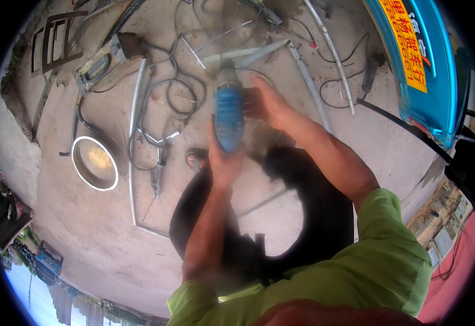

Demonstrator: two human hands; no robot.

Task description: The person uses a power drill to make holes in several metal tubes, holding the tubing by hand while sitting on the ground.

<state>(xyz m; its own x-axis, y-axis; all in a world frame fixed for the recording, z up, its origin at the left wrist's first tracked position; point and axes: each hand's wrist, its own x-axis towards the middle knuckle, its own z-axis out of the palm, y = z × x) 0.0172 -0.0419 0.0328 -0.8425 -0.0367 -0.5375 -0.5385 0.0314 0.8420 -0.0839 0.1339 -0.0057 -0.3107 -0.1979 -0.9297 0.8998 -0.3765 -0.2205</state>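
A blue power drill (pixel 229 117) is held out in front of me, its dark chuck (pixel 226 68) pointing away toward the top of the view. A thin bit seems to stick out of the chuck, but it is blurred. Around the rear of the blue body, my left hand (pixel 226 163) is closed. My right hand (pixel 270 103) is at the drill's right side, closed on a dark part that juts out there, probably a side handle. Its fingertips are partly hidden. Below the drill are my bent knees in dark trousers.
Metal tubes (pixel 137 103) and coiled cables (pixel 172 98) lie about the concrete floor. A T-shaped rod (pixel 194 52) lies beyond the drill. To the left are a white-rimmed round container (pixel 112 179) and a machine with a handle (pixel 93 70). A blue vehicle panel (pixel 438 65) stands at the right.
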